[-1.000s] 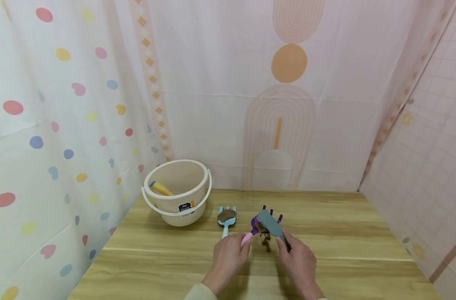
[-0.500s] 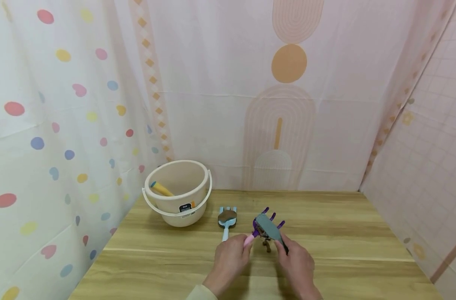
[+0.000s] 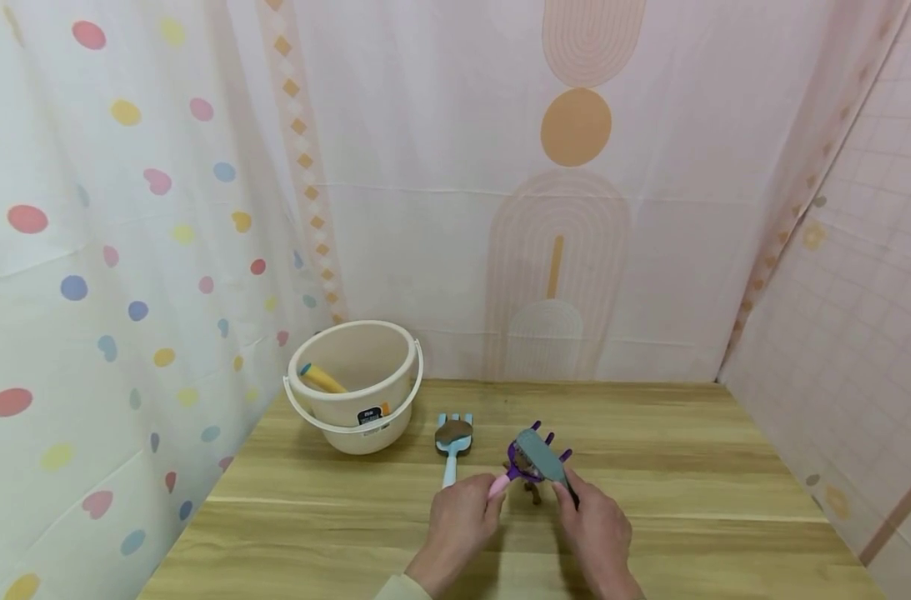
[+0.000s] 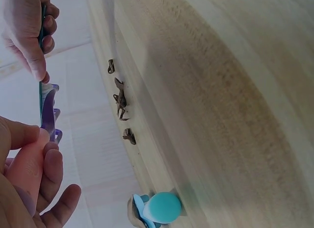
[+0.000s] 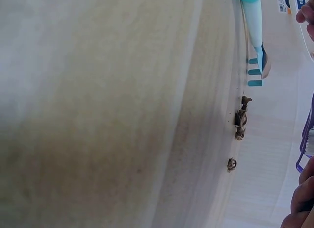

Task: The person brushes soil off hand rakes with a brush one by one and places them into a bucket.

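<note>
My left hand [image 3: 463,512] grips the pink handle [image 4: 27,171] of a small purple rake [image 3: 526,475], held above the table with its tines pointing away. My right hand [image 3: 598,525] holds a grey-green brush [image 3: 543,456], thumb along its side. The brush lies over the rake's head and hides part of it; white bristles show against the purple head in the left wrist view. Brown residue shows on the rake. Dark brown clumps [image 5: 240,120] lie on the table below. To the left rests a light blue rake [image 3: 451,467] with a brown muddy patch [image 3: 453,431] on its head.
A cream bucket [image 3: 353,408] with its handle hanging down in front stands at the back left, a yellow handle [image 3: 323,378] inside it. The wooden table [image 3: 688,517] ends at patterned curtains [image 3: 425,250] behind and on both sides.
The purple rake has shifted slightly toward me and to the right. The brush has slid back and forth a little over its head. Bucket and blue rake have stayed put.
</note>
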{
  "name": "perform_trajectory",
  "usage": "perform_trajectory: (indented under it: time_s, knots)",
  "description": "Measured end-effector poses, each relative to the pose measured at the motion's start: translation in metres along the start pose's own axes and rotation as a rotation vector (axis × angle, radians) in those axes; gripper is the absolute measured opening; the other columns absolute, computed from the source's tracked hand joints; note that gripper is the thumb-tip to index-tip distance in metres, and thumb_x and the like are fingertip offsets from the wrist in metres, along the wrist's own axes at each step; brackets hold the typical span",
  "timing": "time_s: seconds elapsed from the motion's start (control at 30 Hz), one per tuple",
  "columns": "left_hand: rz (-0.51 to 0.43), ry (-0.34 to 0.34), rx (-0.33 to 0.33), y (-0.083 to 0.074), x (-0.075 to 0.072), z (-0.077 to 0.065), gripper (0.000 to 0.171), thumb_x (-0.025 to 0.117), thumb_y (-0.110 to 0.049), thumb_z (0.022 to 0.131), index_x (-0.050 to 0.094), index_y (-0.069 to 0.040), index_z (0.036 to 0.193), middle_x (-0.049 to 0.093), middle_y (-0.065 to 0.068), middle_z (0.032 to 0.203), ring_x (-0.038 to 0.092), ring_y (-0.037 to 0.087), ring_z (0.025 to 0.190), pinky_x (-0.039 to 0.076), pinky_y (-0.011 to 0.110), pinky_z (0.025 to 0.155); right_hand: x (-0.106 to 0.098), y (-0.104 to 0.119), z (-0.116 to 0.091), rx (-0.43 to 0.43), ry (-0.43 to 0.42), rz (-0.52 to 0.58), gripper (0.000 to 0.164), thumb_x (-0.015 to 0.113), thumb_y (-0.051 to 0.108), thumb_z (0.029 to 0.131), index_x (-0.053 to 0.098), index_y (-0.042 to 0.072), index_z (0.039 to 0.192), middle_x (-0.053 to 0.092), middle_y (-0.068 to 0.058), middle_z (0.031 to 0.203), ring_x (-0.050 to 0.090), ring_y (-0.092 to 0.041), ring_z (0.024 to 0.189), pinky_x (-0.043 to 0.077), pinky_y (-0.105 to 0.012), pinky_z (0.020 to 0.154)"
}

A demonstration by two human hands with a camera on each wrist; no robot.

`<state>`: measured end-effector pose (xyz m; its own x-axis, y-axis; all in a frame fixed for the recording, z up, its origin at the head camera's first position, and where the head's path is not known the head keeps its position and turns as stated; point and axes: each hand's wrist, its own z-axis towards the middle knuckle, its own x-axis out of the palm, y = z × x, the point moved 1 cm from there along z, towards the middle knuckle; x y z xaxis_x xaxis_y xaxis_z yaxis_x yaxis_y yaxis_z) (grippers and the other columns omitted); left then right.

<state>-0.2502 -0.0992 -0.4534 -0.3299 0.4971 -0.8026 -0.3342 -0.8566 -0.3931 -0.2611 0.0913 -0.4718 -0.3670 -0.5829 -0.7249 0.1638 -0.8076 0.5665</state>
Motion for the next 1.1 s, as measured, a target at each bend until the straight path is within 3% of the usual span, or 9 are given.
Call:
perform_trajectory:
  time_s: [0.17, 0.53, 0.97, 1.1]
  knots:
    - [0.005, 0.002, 0.01, -0.0006, 0.0013, -0.0027, 0.012, 0.073, -0.019, 0.087, 0.068, -0.013, 0.079, 0.054, -0.009, 0.06, 0.046, 0.005, 0.05, 0.036, 0.025, 0.045, 0.0016, -0.0036, -0.0024, -0.004, -0.021, 0.014, 0.034, 0.07, 0.029, 0.093, 0.071, 0.011, 0.121, 0.072, -0.007, 0.085, 0.061, -0.019, 0.06, 0.037, -0.032, 0.045]
    - [-0.022, 0.025, -0.012, 0.0003, 0.0045, -0.004, 0.015, 0.073, -0.02, 0.088, 0.067, -0.014, 0.076, 0.053, -0.01, 0.059, 0.044, 0.004, 0.049, 0.035, 0.025, 0.044, 0.0036, -0.0056, -0.0011, 0.019, 0.032, -0.007, 0.036, 0.07, 0.029, 0.093, 0.07, 0.009, 0.123, 0.063, 0.001, 0.071, 0.042, -0.011, 0.05, 0.033, -0.03, 0.044]
    - [-0.016, 0.015, -0.01, 0.0001, 0.0062, -0.0061, 0.013, 0.073, -0.019, 0.088, 0.067, -0.014, 0.078, 0.052, -0.011, 0.059, 0.044, 0.003, 0.05, 0.035, 0.024, 0.044, 0.0042, -0.0064, -0.0011, -0.006, -0.016, -0.002, 0.034, 0.071, 0.029, 0.092, 0.071, 0.009, 0.12, 0.066, -0.001, 0.073, 0.044, -0.01, 0.051, 0.033, -0.03, 0.043]
    - [-0.017, 0.007, -0.003, 0.0001, 0.0071, -0.0065, 0.014, 0.073, -0.019, 0.088, 0.067, -0.015, 0.076, 0.051, -0.012, 0.059, 0.043, 0.002, 0.049, 0.034, 0.024, 0.043, 0.0041, -0.0086, 0.0007, 0.007, -0.017, -0.011, 0.035, 0.071, 0.03, 0.092, 0.071, 0.011, 0.121, 0.068, -0.004, 0.077, 0.053, -0.014, 0.054, 0.035, -0.031, 0.044]
